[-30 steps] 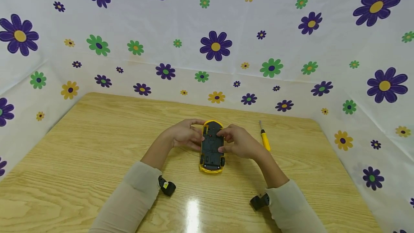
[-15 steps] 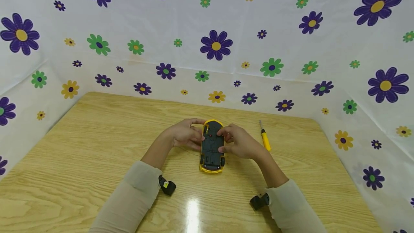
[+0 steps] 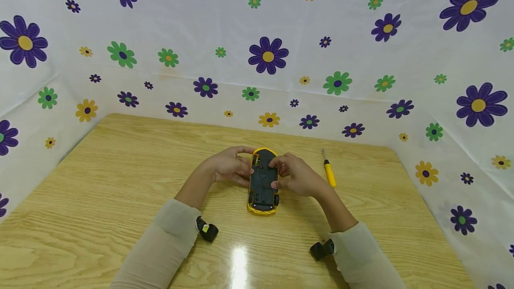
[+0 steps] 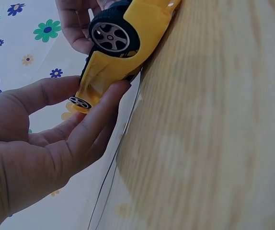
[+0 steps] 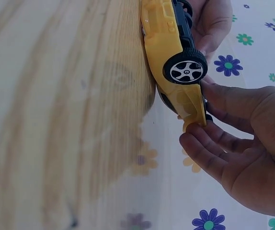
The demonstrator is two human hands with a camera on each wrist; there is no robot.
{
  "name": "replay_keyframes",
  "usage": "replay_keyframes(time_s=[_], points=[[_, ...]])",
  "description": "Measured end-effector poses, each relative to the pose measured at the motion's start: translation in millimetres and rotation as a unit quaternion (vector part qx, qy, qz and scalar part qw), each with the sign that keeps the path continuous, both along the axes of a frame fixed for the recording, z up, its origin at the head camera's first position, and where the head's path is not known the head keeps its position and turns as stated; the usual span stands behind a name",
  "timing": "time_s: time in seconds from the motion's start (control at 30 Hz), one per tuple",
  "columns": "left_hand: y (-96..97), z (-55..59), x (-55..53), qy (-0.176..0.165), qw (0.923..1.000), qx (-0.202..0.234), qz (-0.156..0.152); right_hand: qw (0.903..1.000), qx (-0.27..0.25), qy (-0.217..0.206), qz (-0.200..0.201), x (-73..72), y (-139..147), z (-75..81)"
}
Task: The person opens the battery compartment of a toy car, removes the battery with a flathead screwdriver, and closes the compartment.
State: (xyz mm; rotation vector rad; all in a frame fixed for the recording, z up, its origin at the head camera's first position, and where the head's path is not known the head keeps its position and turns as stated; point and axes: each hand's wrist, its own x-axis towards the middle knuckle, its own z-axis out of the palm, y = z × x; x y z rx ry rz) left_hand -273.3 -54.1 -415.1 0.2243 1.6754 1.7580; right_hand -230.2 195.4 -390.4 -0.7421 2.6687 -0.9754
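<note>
A yellow toy car point(image 3: 263, 182) lies upside down, its black underside facing up in the head view. My left hand point(image 3: 230, 166) grips its left edge near the far end. In the left wrist view that hand's thumb point(image 4: 56, 91) is at the underside, while the fingers reach beneath the yellow body. From the other side my right hand point(image 3: 295, 175) holds the car, thumb and a fingertip over the underside. The right wrist view shows its fingertips point(image 5: 195, 136) at the body's end, past a spoked wheel point(image 5: 186, 71). The far right wheel is hidden in the head view.
A screwdriver point(image 3: 329, 173) with a yellow handle lies on the wooden table point(image 3: 132, 177), right of the right hand. A flowered white sheet point(image 3: 225, 26) rises behind the table and along its sides. Black wrist cameras point(image 3: 207, 231) sit at both cuffs.
</note>
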Motion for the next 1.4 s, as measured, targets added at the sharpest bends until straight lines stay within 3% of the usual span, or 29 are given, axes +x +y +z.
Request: replay_keyframes(time_s=[0.8, 1.4], points=[[-1.2, -0.8, -0.7, 0.001, 1.0000, -0.002, 0.001, 0.9985, -0.008, -0.014, -0.052, 2.3, -4.7, 4.5], [0.1, 0.9, -0.7, -0.002, 0.9999, -0.009, 0.006, 0.9989, -0.022, 0.015, -0.040, 5.7, -4.9, 9.0]])
